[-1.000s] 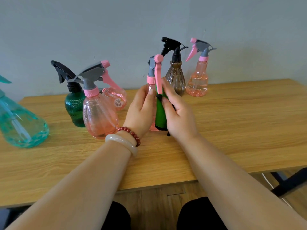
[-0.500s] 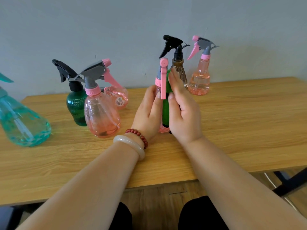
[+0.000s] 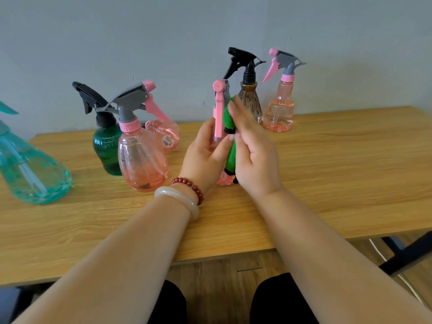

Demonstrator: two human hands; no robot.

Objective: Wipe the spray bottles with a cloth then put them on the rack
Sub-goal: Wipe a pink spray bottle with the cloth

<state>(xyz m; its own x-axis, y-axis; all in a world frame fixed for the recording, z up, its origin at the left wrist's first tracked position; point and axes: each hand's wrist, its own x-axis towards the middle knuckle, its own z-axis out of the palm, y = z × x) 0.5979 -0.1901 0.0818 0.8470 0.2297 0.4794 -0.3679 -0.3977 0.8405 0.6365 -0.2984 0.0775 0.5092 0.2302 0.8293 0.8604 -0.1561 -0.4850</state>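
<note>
A slim pink spray bottle (image 3: 219, 111) with a pink trigger stands on the wooden table (image 3: 327, 174) in the middle. My left hand (image 3: 203, 157) grips its body from the left. My right hand (image 3: 253, 150) holds a green cloth (image 3: 230, 141) pressed against the bottle's right side, fingers reaching up to its neck. The bottle's body is mostly hidden by both hands and the cloth. No rack is in view.
Left of the hands stand a pink bottle (image 3: 140, 157), a dark green bottle (image 3: 106, 146), a small pink one (image 3: 164, 135) behind and a teal bottle (image 3: 28, 164) at the far left. A brown bottle (image 3: 250, 101) and a pink bottle (image 3: 280, 106) stand by the wall.
My right hand with the green cloth has slid up the bottle from its lower body toward the neck. My left hand has kept its hold on the bottle.
</note>
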